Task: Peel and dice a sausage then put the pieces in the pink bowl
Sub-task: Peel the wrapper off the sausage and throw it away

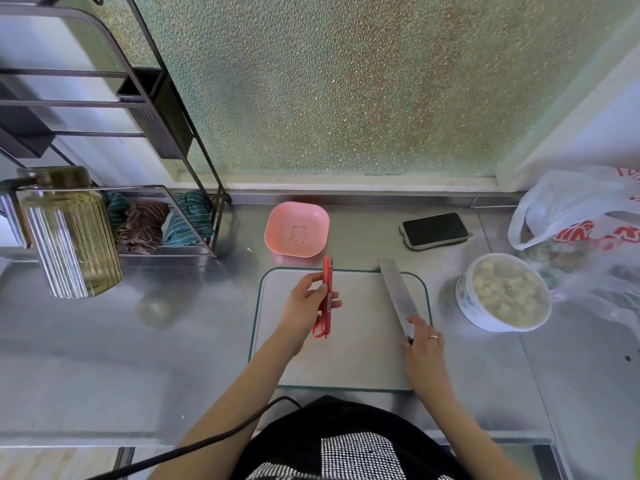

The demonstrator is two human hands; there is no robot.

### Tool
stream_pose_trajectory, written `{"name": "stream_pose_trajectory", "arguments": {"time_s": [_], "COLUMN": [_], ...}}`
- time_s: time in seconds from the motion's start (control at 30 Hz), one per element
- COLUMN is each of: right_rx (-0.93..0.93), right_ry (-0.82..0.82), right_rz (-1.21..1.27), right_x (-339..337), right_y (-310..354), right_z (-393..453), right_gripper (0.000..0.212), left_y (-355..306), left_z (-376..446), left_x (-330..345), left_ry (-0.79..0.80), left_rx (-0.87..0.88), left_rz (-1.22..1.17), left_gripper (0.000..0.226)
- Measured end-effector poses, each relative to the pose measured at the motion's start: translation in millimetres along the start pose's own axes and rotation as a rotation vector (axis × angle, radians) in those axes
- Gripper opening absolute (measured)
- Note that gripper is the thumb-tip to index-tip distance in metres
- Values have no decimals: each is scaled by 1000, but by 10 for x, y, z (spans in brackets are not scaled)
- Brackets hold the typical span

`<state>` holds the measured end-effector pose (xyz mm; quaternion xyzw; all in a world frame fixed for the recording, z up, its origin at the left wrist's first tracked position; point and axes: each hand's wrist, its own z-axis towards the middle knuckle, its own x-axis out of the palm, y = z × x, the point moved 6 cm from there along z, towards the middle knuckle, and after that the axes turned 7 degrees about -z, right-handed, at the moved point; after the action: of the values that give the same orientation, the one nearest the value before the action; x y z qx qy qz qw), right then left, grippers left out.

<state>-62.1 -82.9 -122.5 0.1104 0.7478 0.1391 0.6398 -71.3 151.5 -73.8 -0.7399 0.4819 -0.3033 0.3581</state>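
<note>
My left hand holds a sausage in a red wrapper, upright over the left part of the white cutting board. A torn strip of wrapper hangs at its lower end. My right hand is closed on the handle of a long knife, whose blade lies flat on the board's right side, tip pointing away from me. The pink bowl, square with a bear drawing, sits empty just behind the board.
A black phone lies behind the board on the right. A white bowl of food and a plastic bag stand at the right. At the left are a glass jar and a metal rack with cloths.
</note>
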Motion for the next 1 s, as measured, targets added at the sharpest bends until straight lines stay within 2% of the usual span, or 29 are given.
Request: {"name": "stream_pose_trajectory", "arguments": {"time_s": [0.1, 0.17, 0.23, 0.3, 0.37, 0.43, 0.5, 0.67, 1.0], "right_rx": [-130, -78, -12, -35, -92, -110, -87, -17, 3], "right_ry": [14, 33, -31, -96, -33, 65, 86, 79, 34], "right_rz": [-89, -94, -60, 190, 537, 703, 777, 848, 911], "right_x": [92, 55, -88, -288, -460, -565, -604, -599, -696], "right_y": [76, 98, 244, 591, 1017, 1317, 1409, 1358, 1369], "right_z": [81, 131, 173, 221, 269, 286, 274, 258, 239], "right_gripper": [54, 40, 17, 9, 11, 16, 18, 20, 17], "left_y": [-11, -16, -17, -14, -6, -8, -32, -87, -119], "left_z": [-16, -26, -35, -39, -54, -78, -98, -157, -185], "left_x": [3, 5, 3, 23, 74, 132, 154, 161, 164], "left_ry": [6, 8, 12, 38, 89, 140, 171, 244, 249], "left_rx": [3, 4, 1, -5, -14, -13, -3, 10, 31], "left_rz": [-3, -19, -23, -26, -27, -20, -29, -51, -38], "left_gripper": [20, 18, 16, 13, 11, 14, 17, 18, 19]}}
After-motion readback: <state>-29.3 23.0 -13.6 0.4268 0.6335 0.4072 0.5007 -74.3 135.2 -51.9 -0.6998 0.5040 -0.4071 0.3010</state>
